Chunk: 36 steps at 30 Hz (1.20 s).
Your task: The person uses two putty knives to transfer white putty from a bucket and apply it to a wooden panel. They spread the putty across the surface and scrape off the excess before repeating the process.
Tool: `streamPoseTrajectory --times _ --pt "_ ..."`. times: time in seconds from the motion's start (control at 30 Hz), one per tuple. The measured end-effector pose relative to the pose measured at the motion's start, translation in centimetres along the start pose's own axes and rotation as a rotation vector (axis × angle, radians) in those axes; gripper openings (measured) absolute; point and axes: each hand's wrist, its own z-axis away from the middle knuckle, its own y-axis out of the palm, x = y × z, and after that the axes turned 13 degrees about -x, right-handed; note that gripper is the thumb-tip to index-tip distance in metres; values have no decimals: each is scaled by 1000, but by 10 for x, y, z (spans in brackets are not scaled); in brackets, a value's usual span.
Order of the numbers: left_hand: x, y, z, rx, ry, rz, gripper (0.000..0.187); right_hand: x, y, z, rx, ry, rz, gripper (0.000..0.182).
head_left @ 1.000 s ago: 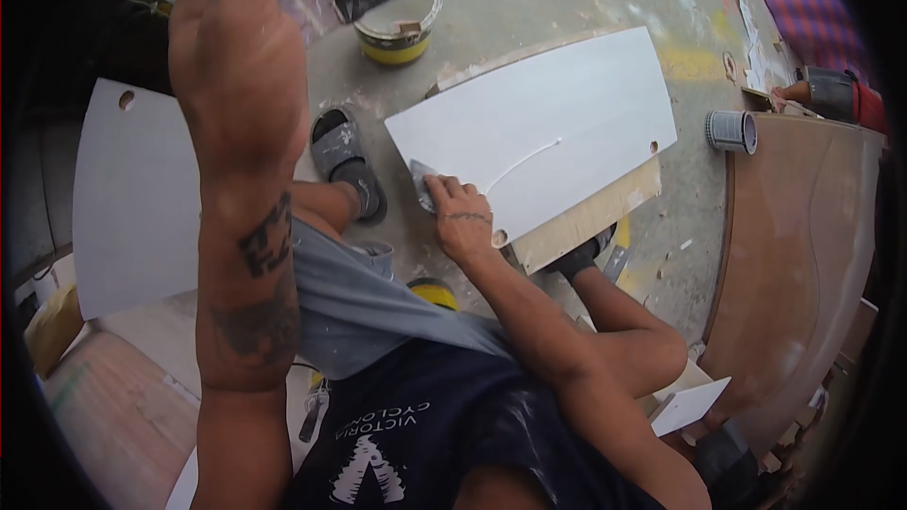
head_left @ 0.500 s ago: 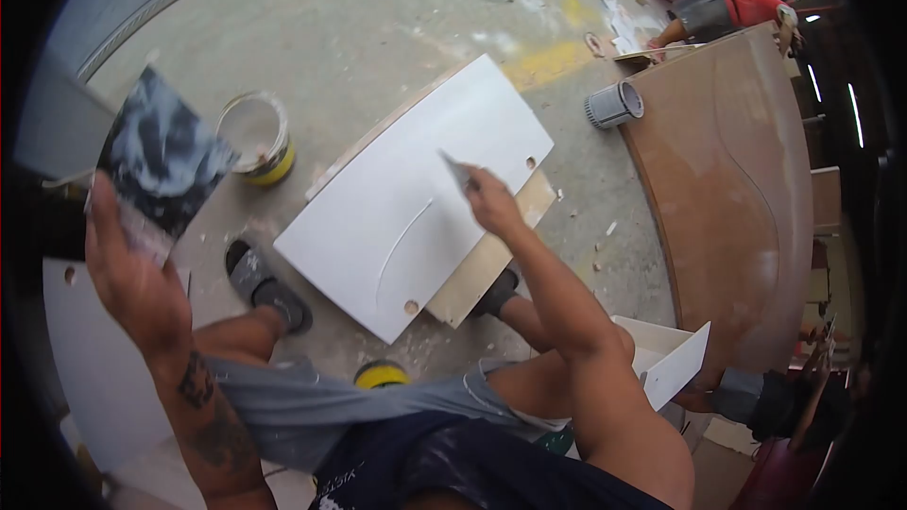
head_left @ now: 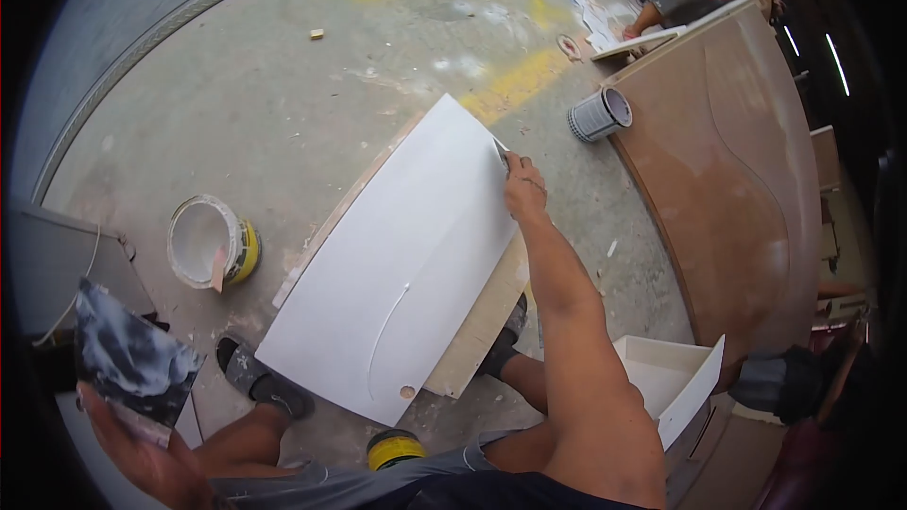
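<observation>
My right hand [head_left: 525, 186] is closed on a thin scraper [head_left: 500, 153], whose blade meets the upper right edge of a white curved panel [head_left: 378, 255]. A thin raised white line shows on the panel's lower part, near a round hole. At the lower left, my left hand [head_left: 132, 444] holds up a dark board [head_left: 137, 354] smeared with white paste. The panel rests on a pale wooden piece [head_left: 477, 331] between my feet.
An open bucket [head_left: 203, 241] stands left of the panel, and a yellow-banded can [head_left: 395, 450] near my lap. A grey tin [head_left: 600, 114] is beside a large brown panel [head_left: 718, 179]. A white drawer [head_left: 661, 373] lies at right. Two other people are at the right.
My right hand has moved with the scraper from the panel's middle to its upper right edge. My left hand and the dark board are lower in view. The view has shifted.
</observation>
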Motion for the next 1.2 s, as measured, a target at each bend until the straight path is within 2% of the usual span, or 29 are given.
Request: streamPoseTrajectory --times 0.03,0.1,0.13,0.23,0.43,0.5,0.57,0.6,0.67,0.7,0.8,0.83,0.93,0.97,1.0,1.1,1.17,1.2 --pt "1 -4 -2 -60 104 -232 54 0 8 2 -15 1 -16 41" --pt "0 -10 -4 79 448 -667 60 3 19 7 -59 1 -12 44" --pt "0 -4 -7 72 500 -708 57 2 23 11 -86 2 -6 45" --pt "5 12 -12 33 448 -614 49 4 37 20 -126 2 6 49" --pt "11 38 -19 20 455 -562 38 -6 47 18 -254 -28 0 45" --pt "9 48 -21 8 526 -561 36 -8 49 19 -254 -29 -40 45" --pt "6 48 -21 77 682 -728 36 -8 51 26 -234 -26 -83 46" --pt "5 49 -22 105 766 -804 35 -5 47 33 -153 -20 -120 47" --pt "7 42 -19 95 666 -756 39 5 14 48 0 -18 -184 48" --pt "8 38 -18 83 585 -698 41 9 -7 49 162 -32 -190 57" --pt "11 34 -14 72 455 -590 49 -12 -15 43 67 -14 -320 52" --pt "11 32 -12 77 432 -578 52 -9 -29 29 57 202 -320 49" --pt "10 20 -7 75 327 -517 62 -29 -22 3 91 464 -205 49" --pt "11 15 -4 64 232 -435 66 -33 -17 -1 126 483 -174 49" --pt "15 17 -4 -20 44 -158 64 -31 -15 -7 158 498 -144 49" --pt "10 12 -4 100 504 -773 53 -18 -17 -22 183 515 -158 48" --pt "6 8 -2 109 500 -777 51 -9 -12 -24 184 461 -174 47" --pt "9 11 -2 61 349 -568 51 -8 -7 -26 183 400 -168 47"
